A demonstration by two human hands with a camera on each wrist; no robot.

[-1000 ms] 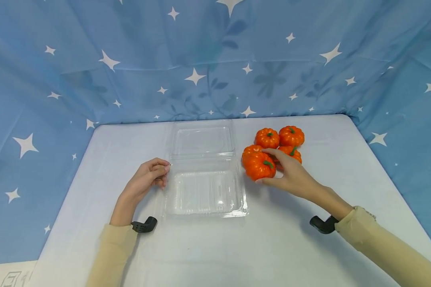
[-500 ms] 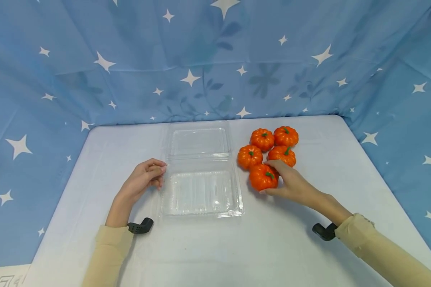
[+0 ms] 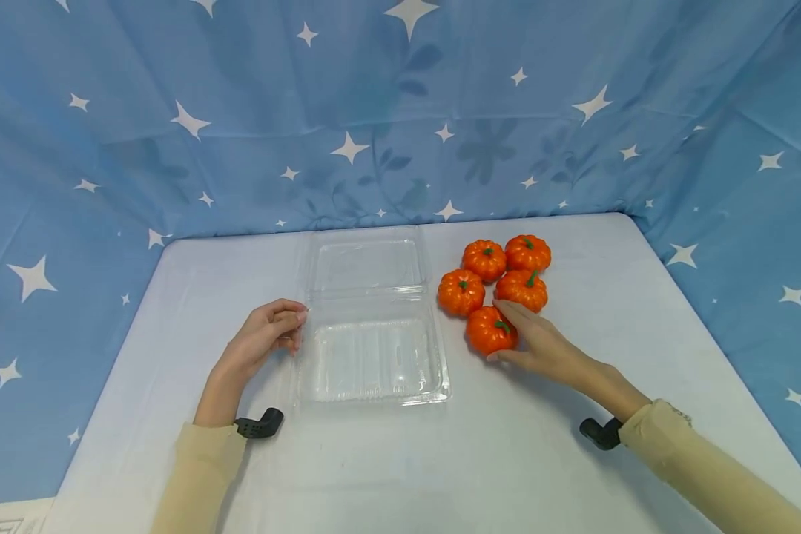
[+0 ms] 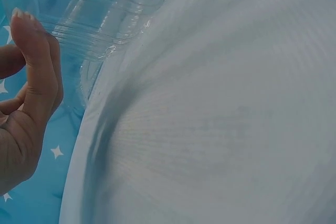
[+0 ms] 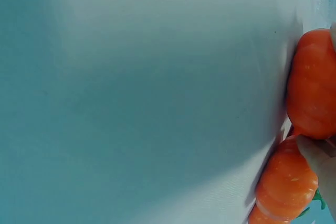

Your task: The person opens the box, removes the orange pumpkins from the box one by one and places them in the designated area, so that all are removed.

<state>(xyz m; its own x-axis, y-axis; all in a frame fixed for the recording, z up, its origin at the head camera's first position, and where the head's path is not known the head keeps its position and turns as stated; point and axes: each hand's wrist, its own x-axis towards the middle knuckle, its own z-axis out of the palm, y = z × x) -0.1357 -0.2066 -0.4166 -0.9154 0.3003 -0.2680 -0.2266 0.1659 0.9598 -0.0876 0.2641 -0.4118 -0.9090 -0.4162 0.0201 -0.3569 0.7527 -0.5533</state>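
Note:
An open clear plastic clamshell container [image 3: 380, 293] lies on the white table, its lid half toward the back. My left hand [image 3: 267, 334] is at its left edge, thumb and fingertips pinching the rim near the hinge; the left wrist view shows the bent fingers [image 4: 39, 72] beside the ribbed plastic. To the container's right my right hand [image 3: 541, 341] grips the nearest small orange pumpkin [image 3: 489, 332], thumb in front and fingers behind. Its green stem shows between them. In the right wrist view this pumpkin [image 5: 312, 90] sits close to another pumpkin [image 5: 286, 182].
Several more orange pumpkins cluster behind the gripped one, including a left one [image 3: 461, 292], a right one [image 3: 522, 290] and two at the back. A blue curtain [image 3: 254, 178] with white stars surrounds the table [image 3: 374, 467] at the back and sides.
My right hand has brought its pumpkin down toward the front right, off the left pumpkin it overlapped, to in front of the cluster. The left hand stays at the container's edge.

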